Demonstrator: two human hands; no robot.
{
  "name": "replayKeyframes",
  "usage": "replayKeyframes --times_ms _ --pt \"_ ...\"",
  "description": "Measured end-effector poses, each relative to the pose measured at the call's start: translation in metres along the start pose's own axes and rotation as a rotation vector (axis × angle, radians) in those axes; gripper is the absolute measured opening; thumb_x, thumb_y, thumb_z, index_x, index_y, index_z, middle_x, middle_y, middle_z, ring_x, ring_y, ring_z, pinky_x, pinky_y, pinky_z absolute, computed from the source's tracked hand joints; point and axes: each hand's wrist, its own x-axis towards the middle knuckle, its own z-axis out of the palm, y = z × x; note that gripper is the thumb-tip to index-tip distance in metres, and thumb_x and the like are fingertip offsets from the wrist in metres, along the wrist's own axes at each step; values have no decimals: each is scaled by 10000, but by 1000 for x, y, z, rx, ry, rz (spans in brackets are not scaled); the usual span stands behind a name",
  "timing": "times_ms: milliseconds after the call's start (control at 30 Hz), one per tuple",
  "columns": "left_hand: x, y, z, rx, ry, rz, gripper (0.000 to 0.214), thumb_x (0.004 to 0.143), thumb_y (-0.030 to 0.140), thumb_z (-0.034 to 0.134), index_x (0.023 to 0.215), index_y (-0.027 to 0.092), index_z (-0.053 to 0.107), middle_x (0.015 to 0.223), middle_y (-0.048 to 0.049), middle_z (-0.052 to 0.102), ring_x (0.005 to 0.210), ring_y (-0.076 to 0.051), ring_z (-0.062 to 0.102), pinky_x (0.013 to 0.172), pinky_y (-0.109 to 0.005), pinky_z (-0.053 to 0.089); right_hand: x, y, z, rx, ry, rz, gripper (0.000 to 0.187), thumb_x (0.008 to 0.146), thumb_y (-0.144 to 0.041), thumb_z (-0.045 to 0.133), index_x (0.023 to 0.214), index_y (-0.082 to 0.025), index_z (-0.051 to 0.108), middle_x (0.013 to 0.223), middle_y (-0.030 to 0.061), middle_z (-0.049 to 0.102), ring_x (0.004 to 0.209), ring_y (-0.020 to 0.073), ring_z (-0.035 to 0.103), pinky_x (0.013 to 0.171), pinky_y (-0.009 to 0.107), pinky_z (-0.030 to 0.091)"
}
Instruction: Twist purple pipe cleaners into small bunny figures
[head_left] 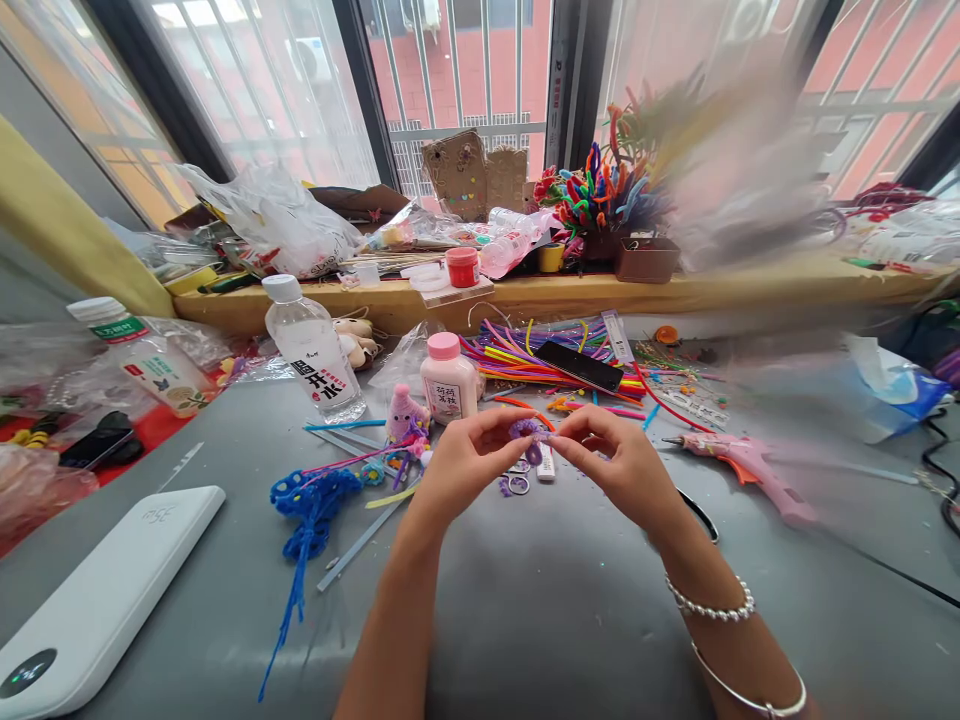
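My left hand [466,462] and my right hand [615,462] meet above the grey table [525,600], both pinching a small purple pipe-cleaner piece [526,432] between their fingertips. Under the hands lie small purple loops [514,485] and a little white object [546,463]. A blue pipe-cleaner flower shape [311,500] with a long stem lies to the left of my left hand. A small purple and pink pipe-cleaner figure [406,415] stands just behind it.
A water bottle [315,350] and a pink-capped bottle [448,380] stand behind the hands. Coloured pipe cleaners [540,360] with a black phone [579,366] lie further back. A pink glue gun [742,465] lies right, a white power bank [105,590] left.
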Motion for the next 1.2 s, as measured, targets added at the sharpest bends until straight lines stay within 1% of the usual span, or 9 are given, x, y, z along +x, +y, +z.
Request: replayKeyframes --times_ms 67,167,333,567,700,833,1000,1100,1200 --pt "-2 1 -3 48 -37 26 298 689 226 630 983 179 647 977 -73 669 868 -177 614 774 -286 480 0 0 -1 -40 -22 -14 161 766 -329 569 717 -178 596 720 34 610 665 150 556 580 267 461" --pt "-3 3 -5 174 -38 88 287 694 197 611 977 180 656 1000 -75 665 883 -187 616 781 -294 483 0 -1 -3 -85 -54 -15 158 777 -322 557 731 -176 598 714 31 615 648 146 553 584 269 461" --pt "-4 3 -4 348 -31 189 240 708 221 589 931 210 678 910 -60 692 787 -189 627 712 -298 495 0 -1 -7 -157 -103 -41 171 791 -330 541 712 -187 591 703 21 612 630 143 544 570 263 453" --pt "-4 -3 -5 531 -89 220 199 714 225 558 873 217 677 788 -29 699 690 -168 616 657 -272 469 0 1 -10 -248 -187 -103 155 797 -302 538 718 -190 608 700 21 605 618 140 544 572 263 444" --pt "-3 -7 1 778 -88 258 199 713 220 542 874 221 660 800 -39 696 706 -185 609 645 -273 432 0 3 -9 -357 -214 -89 152 795 -274 536 703 -189 621 682 17 594 576 133 527 565 266 428" --pt "-1 -8 9 1022 -94 236 186 741 205 497 848 207 649 775 -61 688 718 -208 603 623 -274 387 1 7 -7 -421 -221 -62 144 790 -256 536 693 -186 616 682 21 593 584 142 540 574 275 425" --pt "0 -6 10 1043 -75 191 152 751 237 508 794 225 653 708 -42 678 654 -189 591 571 -250 348 1 8 -7 -444 -223 -54 139 790 -255 535 691 -190 608 683 20 595 591 145 545 577 275 425" --pt "0 -6 10 1069 -70 170 148 749 248 507 785 216 647 697 -41 670 643 -192 585 563 -258 346 1 7 -7 -457 -229 -58 136 790 -247 534 694 -184 607 689 22 593 596 144 544 580 273 427" --pt "0 -8 9 984 -100 132 173 763 259 485 822 204 638 748 -41 674 682 -192 590 592 -265 380 1 5 -8 -456 -228 -54 142 794 -238 524 699 -181 613 694 24 602 598 142 546 581 269 430"
